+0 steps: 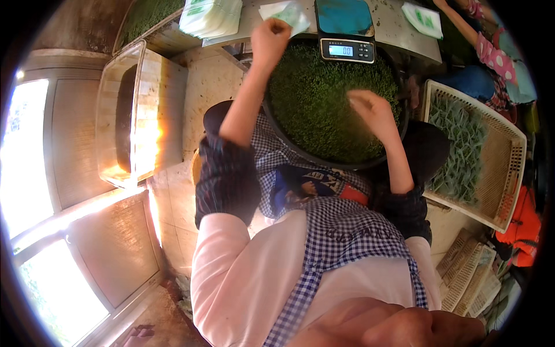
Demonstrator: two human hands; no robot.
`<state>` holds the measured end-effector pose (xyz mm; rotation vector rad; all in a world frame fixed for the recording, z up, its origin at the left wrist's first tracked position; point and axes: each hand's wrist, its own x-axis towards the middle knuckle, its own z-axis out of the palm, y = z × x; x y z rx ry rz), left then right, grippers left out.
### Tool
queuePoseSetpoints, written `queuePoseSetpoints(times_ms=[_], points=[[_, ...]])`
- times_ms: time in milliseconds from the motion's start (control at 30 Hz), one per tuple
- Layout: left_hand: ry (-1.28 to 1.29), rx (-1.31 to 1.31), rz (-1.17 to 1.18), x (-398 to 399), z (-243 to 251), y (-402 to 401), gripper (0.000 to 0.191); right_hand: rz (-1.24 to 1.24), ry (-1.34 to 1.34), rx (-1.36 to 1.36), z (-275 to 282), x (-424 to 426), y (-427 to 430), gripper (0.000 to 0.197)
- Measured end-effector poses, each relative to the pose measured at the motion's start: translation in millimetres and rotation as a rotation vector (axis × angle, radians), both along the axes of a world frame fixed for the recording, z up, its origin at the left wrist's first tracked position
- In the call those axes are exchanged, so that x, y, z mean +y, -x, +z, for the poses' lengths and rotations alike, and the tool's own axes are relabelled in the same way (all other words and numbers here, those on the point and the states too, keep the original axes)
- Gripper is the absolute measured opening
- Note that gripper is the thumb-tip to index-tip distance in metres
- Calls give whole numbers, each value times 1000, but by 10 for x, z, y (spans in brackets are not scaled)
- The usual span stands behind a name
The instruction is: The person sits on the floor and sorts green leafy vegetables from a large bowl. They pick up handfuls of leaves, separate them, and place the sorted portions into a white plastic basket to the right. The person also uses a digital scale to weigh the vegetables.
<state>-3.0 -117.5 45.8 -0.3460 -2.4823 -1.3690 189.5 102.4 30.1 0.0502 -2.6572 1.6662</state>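
A large dark round tub [277,134] full of fine, small-leaved greens [312,99] sits in front of my lap. My left hand [271,41] is raised at its far left edge, thumb and fingers pinched at a thin clear plastic bag [290,15] with green print. Over the right part of the greens hovers my right hand [373,110], its fingertips blurred; whether anything is between them cannot be made out. A digital scale [344,19] with a blue-green pan and a lit display overhangs the tub's far rim.
A stack of printed bags [212,17] and another bag [422,19] lie on the metal table [401,32]. To the right, a plastic crate [498,160] holds many filled clear bags [455,147]. A tall white bin [164,104] stands left. Another person's arm [459,21] shows upper right.
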Motion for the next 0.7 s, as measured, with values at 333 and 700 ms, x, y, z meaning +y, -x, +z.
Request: queuePoseSetpoints(times_ms=[333, 700], points=[[-1201, -975, -193, 361, -525, -1252, 22, -368, 1379, -448, -845, -171, 59, 33], [-943, -731, -178, 373, -495, -1401, 22, -369, 855, -252, -847, 119, 14, 47]])
